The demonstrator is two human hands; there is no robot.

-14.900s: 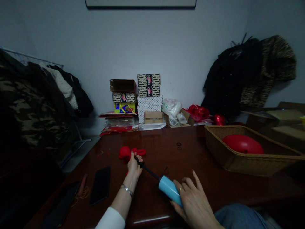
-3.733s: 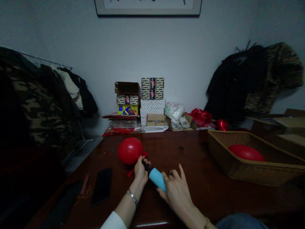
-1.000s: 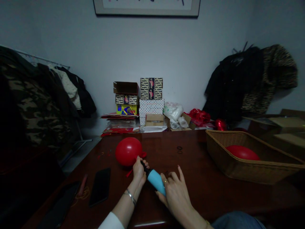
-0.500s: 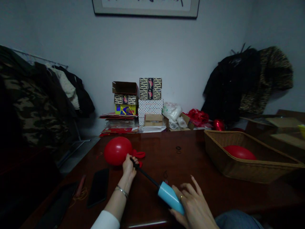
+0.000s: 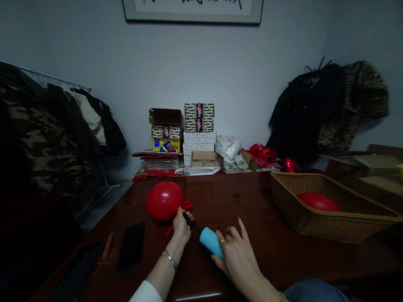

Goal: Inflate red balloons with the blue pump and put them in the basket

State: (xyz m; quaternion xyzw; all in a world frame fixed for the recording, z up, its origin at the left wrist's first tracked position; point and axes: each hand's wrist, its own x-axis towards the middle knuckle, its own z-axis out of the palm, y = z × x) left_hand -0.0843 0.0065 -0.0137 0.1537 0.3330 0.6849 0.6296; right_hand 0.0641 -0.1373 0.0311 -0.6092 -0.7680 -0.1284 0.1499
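A round red balloon (image 5: 164, 200) is at the black end of a hand pump with a light blue barrel (image 5: 211, 242). My left hand (image 5: 182, 224) is closed around the pump's black end, right beside the balloon's neck. My right hand (image 5: 234, 251) grips the blue barrel between thumb and fingers, with one finger raised. Only a short piece of black rod shows between the two hands. Uninflated red balloons (image 5: 188, 205) lie on the table just behind my left hand.
On the right of the brown table (image 5: 252, 235) stands a wicker basket (image 5: 327, 226) with a red balloon (image 5: 318, 201) inside. A black phone (image 5: 130, 247) and a dark pouch (image 5: 77, 270) lie at the left. Stacked boxes (image 5: 199, 147) and small black rings (image 5: 236, 196) are farther back.
The blue barrel and my right hand have moved left and up toward my left hand, shortening the visible rod. My left hand and the balloon have shifted slightly right.
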